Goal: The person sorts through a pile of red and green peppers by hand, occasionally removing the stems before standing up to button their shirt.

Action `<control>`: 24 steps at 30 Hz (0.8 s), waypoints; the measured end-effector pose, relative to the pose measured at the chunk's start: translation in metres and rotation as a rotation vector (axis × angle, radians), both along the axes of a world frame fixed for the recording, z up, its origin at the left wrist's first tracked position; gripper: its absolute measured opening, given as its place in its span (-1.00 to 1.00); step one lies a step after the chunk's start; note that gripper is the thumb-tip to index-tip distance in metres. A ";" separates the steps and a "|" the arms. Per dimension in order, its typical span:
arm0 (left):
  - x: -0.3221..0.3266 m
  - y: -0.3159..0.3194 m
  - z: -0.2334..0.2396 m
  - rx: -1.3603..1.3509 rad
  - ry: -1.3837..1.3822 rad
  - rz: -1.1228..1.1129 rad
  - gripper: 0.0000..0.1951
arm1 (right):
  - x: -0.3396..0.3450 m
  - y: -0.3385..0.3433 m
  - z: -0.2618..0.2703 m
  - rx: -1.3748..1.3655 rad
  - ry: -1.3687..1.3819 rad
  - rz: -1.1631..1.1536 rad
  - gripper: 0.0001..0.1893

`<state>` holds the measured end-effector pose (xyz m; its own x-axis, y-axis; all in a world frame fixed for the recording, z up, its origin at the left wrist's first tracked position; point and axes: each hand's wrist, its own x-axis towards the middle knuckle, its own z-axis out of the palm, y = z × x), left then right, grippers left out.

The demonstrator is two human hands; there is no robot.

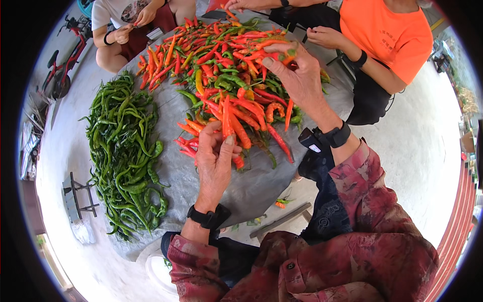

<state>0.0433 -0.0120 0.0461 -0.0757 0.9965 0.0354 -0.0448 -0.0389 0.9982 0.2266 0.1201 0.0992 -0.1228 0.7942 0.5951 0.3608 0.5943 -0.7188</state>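
My left hand (217, 158) is closed around several red chili peppers (227, 120), their tips pointing away from me, at the near edge of a large mixed heap. My right hand (294, 71) reaches over the far right of that heap, thumb and fingers around an orange-red chili pepper (287, 58) with some green on it. Red, orange and green chilies (211, 71) make up the heap, which lies on a grey plastic sheet (226, 200) over a table. To the left, apart from it, lies a long pile of green chili peppers (124, 151).
Across the table, a person in a white shirt (109, 19) holds something small; another in an orange T-shirt (385, 37) sits at the right. A small stool (77, 196) stands left, a white bucket (160, 270) below the near edge, a wooden bench (281, 222) near my legs.
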 end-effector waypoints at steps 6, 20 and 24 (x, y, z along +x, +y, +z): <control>0.000 0.000 -0.006 0.028 0.009 0.042 -0.55 | -0.002 -0.026 -0.004 0.423 -0.188 0.297 -0.71; -0.003 0.002 -0.003 -0.014 -0.004 0.051 -0.59 | 0.005 -0.024 -0.023 0.345 -0.484 0.423 -0.73; -0.004 0.002 -0.004 -0.022 -0.020 0.044 -0.60 | 0.005 -0.025 -0.023 0.352 -0.537 0.442 -0.69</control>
<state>0.0395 -0.0095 0.0423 -0.1201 0.9927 0.0111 -0.0636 -0.0188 0.9978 0.2314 0.0956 0.0760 -0.7266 0.3801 0.5724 0.2830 0.9247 -0.2548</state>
